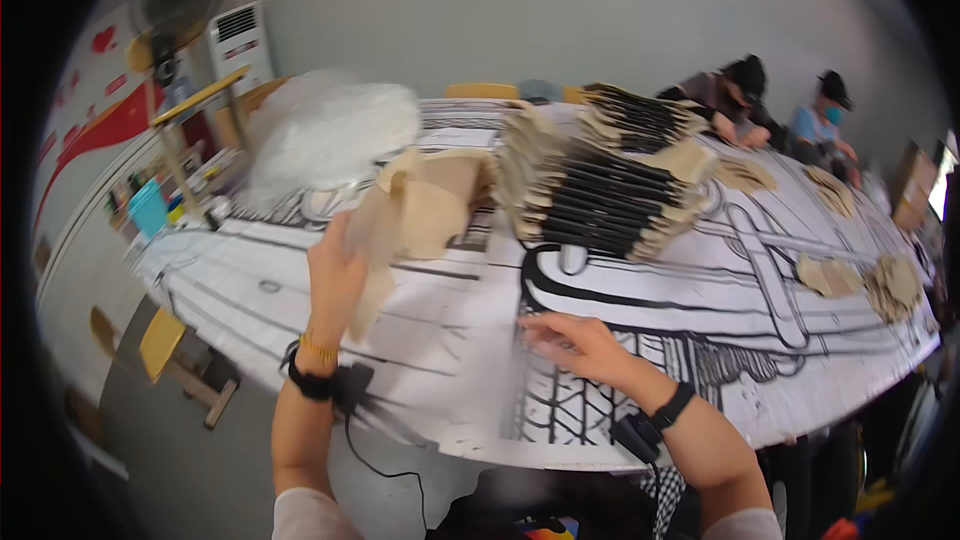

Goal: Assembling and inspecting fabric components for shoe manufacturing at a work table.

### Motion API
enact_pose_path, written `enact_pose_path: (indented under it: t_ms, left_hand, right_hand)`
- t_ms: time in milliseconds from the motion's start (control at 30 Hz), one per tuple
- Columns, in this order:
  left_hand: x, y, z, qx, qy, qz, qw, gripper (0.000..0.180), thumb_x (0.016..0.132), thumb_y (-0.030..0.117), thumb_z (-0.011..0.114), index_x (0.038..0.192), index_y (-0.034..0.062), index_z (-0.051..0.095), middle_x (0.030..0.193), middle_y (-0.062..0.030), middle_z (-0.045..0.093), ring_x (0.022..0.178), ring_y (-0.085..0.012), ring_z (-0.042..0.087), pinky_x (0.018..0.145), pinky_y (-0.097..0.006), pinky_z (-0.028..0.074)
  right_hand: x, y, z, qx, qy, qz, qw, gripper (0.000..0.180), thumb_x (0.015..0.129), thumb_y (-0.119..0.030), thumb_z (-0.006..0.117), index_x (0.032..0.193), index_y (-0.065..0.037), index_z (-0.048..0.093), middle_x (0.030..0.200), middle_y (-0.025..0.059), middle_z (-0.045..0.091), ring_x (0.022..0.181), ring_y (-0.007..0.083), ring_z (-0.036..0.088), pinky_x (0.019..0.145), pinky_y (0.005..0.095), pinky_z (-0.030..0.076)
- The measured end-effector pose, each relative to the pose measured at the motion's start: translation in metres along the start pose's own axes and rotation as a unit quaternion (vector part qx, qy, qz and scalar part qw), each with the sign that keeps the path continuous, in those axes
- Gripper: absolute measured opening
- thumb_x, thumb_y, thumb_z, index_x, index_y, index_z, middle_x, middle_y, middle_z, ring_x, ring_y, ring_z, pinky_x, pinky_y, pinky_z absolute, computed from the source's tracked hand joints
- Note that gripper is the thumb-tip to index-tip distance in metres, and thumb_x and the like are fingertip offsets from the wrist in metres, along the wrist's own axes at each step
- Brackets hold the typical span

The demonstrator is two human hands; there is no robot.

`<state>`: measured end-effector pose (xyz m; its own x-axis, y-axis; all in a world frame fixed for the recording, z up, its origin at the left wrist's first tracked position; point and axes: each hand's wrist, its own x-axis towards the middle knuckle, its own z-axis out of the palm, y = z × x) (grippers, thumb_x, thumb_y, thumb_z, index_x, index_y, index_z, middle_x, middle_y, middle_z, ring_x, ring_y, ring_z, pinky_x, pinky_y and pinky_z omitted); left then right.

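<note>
Seen from the head camera, the left hand point(335, 275) grips a tan cardboard piece point(415, 220) raised above the table point(400, 340), near centre-left. The right hand point(570, 340) rests flat, fingers spread, on the printed covering. Stacked cardboard pieces point(600, 190) sit farther right; a white plastic bag point(330, 130) lies far left.

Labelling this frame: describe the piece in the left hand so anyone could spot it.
Start at the long table covered in a black-and-white line drawing. Near its left end, in front of a white plastic bag, the left hand holds up a tan cardboard piece. Unlike the tall stack of tan-and-black pieces lying to its right, it is lifted off the table, single and motion-blurred.
</note>
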<state>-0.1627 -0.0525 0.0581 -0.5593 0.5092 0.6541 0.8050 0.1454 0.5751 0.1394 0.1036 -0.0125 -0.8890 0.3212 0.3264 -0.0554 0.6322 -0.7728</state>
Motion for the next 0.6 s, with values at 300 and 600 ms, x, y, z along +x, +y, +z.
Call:
enact_pose_path:
  t_ms: [300,600]
  left_hand:
    - [-0.08,0.074,0.087,-0.511,-0.402,-0.142,0.747,0.04,0.1,0.029,0.047,0.128,0.0004,0.05,0.112,-0.0086,0.062,0.101,-0.0162,0.058,0.086,-0.028,0.047]
    - [-0.073,0.076,0.079,-0.477,-0.266,-0.085,0.833,0.028,0.094,0.019,0.06,0.111,0.0018,0.046,0.072,-0.0029,0.054,0.063,-0.0115,0.056,0.058,-0.024,0.049]
  right_hand:
    - [0.003,-0.035,-0.008,-0.214,0.12,0.015,0.969,0.079,0.078,-0.03,0.068,0.147,-0.019,0.031,0.126,0.0217,0.051,0.102,0.041,0.059,0.081,0.0433,0.051]
    - [0.002,0.042,-0.002,0.592,0.05,0.032,0.804,0.046,0.092,-0.025,0.056,0.133,-0.004,0.051,0.134,0.0139,0.055,0.115,0.0317,0.058,0.093,0.041,0.049]
